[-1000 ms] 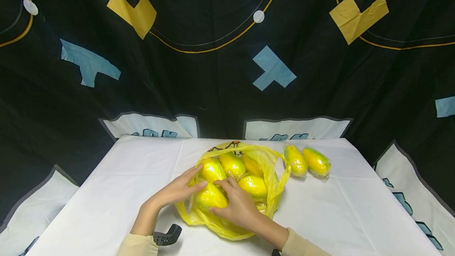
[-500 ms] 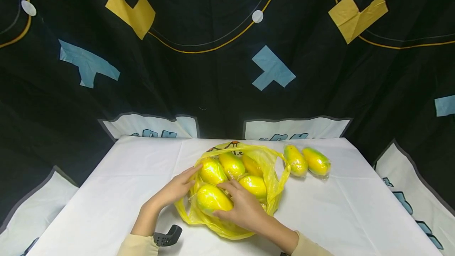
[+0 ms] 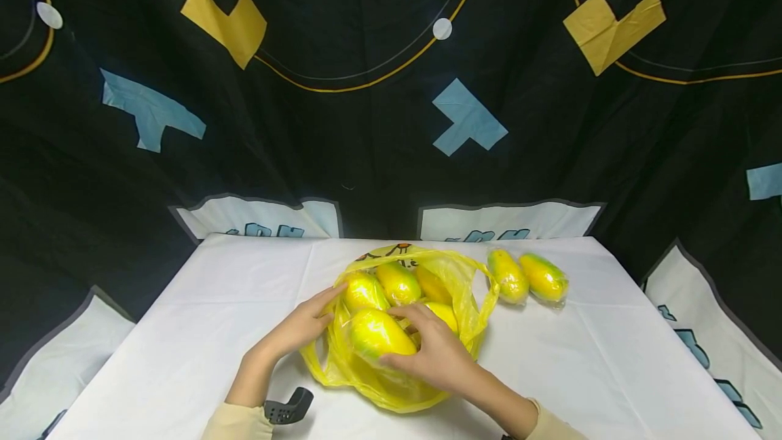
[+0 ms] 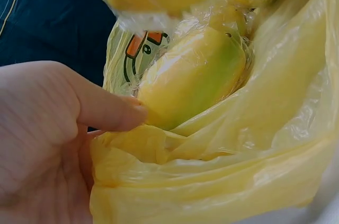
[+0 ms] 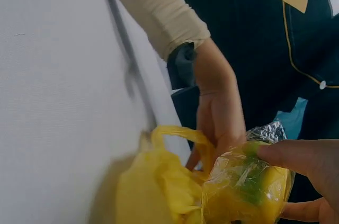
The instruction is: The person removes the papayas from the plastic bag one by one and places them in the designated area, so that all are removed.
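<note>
My right hand (image 3: 440,352) grips a yellow-green mango (image 3: 380,333) wrapped in clear film, above the front of the yellow plastic bag (image 3: 391,389). In the right wrist view, thumb and fingers sit on either side of this wrapped mango (image 5: 246,187). My left hand (image 3: 299,324) holds the bag's left rim. The left wrist view shows the thumb inside the rim, against a wrapped mango (image 4: 196,75), with the other fingers mostly hidden behind the plastic. Several more wrapped mangoes (image 3: 398,284) lie in the bag, partly covered by the held one and my right hand.
Two wrapped mangoes, one left (image 3: 508,277) and one right (image 3: 545,280), lie side by side on the white tablecloth (image 3: 611,352), right of the bag. A black curtain (image 3: 366,141) hangs behind the table. A dark wrist device (image 3: 289,406) sits by my left cuff.
My right hand has moved rightward with the front mango, which now rises in front of another one. The left hand has drawn slightly back from that mango and stays at the rim.
</note>
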Demonstrator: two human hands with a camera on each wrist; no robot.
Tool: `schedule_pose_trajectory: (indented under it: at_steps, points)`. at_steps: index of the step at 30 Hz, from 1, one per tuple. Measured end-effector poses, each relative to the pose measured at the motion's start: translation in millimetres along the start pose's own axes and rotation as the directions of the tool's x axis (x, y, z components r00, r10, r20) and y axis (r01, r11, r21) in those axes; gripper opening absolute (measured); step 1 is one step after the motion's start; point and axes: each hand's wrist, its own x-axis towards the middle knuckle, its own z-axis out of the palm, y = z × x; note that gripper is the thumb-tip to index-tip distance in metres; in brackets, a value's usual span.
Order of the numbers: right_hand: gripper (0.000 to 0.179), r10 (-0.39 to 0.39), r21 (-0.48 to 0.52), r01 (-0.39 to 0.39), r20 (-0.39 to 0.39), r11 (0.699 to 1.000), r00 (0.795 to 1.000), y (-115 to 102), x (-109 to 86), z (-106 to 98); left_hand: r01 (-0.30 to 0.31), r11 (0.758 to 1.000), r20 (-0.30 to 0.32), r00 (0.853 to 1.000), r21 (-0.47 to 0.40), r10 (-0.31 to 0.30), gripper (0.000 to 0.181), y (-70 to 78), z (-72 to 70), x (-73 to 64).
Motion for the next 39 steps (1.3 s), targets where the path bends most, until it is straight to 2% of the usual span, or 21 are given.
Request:
schedule_pose_trajectory:
  at_steps: [8, 18, 33, 39]
  points:
    - [0.065, 0.007, 0.01, -0.007, -0.068, 1.0, 0.998, -2, -7.0, -27, 0.007, 1.0, -0.001, 1.0, -0.001, -0.007, 0.052, 1.3, 0.7, 0.3]
    - [0.065, 0.033, 0.017, -0.03, -0.194, 0.999, 0.98, 4, -18.0, -51, 0.026, 1.0, -0.004, 1.0, 0.013, -0.026, 0.06, 0.3, 0.8, 0.7]
    - [0.065, 0.102, 0.012, -0.103, -0.265, 0.995, 0.959, 19, -31.4, -82, 0.025, 0.999, -0.006, 1.0, 0.03, -0.025, 0.072, -0.6, 1.6, 0.9]
    - [0.067, 0.156, 0.037, -0.152, -0.285, 0.988, 0.946, 19, -38.0, -97, 0.039, 0.998, -0.009, 0.999, 0.045, -0.039, 0.073, -0.8, 3.1, 1.7]
